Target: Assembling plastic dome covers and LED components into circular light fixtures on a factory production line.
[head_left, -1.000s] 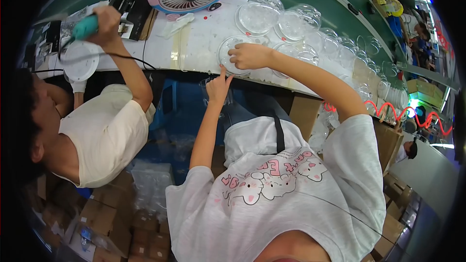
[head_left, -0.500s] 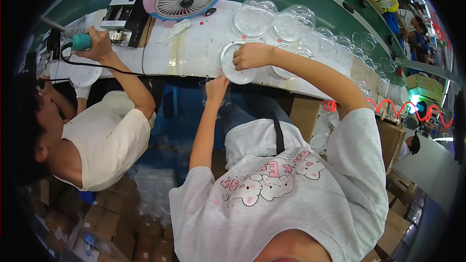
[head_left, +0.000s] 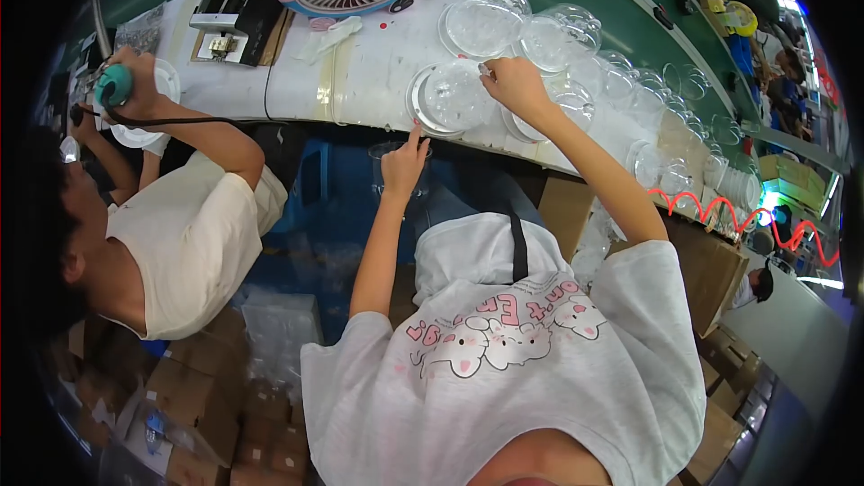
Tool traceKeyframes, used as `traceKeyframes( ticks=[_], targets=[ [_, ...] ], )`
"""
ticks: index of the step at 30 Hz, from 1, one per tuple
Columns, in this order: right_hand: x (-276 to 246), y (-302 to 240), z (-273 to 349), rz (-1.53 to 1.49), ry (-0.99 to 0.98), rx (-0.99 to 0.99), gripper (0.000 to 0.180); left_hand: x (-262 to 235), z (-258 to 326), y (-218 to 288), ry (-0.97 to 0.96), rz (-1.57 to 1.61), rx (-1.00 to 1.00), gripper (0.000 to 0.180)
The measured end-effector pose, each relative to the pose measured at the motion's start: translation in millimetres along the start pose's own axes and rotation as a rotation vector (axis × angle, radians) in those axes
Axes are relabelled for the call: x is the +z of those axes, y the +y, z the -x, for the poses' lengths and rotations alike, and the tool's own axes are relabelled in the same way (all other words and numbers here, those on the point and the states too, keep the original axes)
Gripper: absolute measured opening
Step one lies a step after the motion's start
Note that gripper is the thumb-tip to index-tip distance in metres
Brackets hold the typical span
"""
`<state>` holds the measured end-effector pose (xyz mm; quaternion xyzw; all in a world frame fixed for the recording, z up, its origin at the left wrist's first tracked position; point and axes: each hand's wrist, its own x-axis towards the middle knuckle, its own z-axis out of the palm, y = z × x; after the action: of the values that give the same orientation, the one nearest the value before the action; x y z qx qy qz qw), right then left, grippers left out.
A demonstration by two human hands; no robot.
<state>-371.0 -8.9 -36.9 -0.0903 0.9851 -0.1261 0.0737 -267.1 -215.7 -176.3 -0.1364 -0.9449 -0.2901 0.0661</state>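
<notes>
At the white bench edge (head_left: 360,99), the right hand (head_left: 513,85) grips a clear round plastic dome (head_left: 454,97), seemingly by its rim; the left hand (head_left: 405,162), forefinger out, points just below it

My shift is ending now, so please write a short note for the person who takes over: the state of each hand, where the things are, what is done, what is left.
Left hand: open, index finger up at the near edge of the white bench, holding nothing.
Right hand: fingertips on the rim of a clear round dome lying flat at the bench edge.
More clear domes crowd the bench behind and to the right.
A co-worker's hand on the left grips a teal tool.
Done: cannot tell.
Left: probably the crowded domes, untouched.
</notes>
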Motion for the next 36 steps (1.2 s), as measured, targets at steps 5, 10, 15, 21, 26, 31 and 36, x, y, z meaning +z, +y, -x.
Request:
traceKeyframes(
  ticks=[5,10,15,21,26,31,36],
  targets=[
    [15.2,-11.0,-11.7,0.002,-0.064,-0.006,0.016,-10.7,-1.1,-2.6,-0.028,-0.035,-0.038,0.041],
    [29.8,-11.3,-17.9,0.015,-0.097,-0.031,0.015,-13.9,-7.3,-3.4,-0.091,-0.053,-0.051,0.050],
    [32.6,-18.4,-25.6,0.071,-0.087,-0.025,0.015,-11.1,-7.2,-10.4,-0.132,-0.065,-0.030,0.054],
    [46.7,-8.5,-33.5,0.076,-0.099,0.020,0.014,-3.1,-11.7,-12.2,-0.175,-0.115,0.016,0.052],
    [34.3,-14.9,-27.3,0.092,-0.137,0.070,0.020,-17.6,-12.4,-12.5,-0.103,-0.047,-0.063,0.042],
    [-37.2,-42.4,27.4,-0.367,0.201,0.045,0.032,-103.1,-16.4,-5.3,0.277,0.354,-0.578,0.025],
    [-54.6,-83.9,112.3,-0.798,-0.256,0.087,0.042,-150.8,-24.6,8.8,0.587,1.237,-0.976,0.024]
  ],
)
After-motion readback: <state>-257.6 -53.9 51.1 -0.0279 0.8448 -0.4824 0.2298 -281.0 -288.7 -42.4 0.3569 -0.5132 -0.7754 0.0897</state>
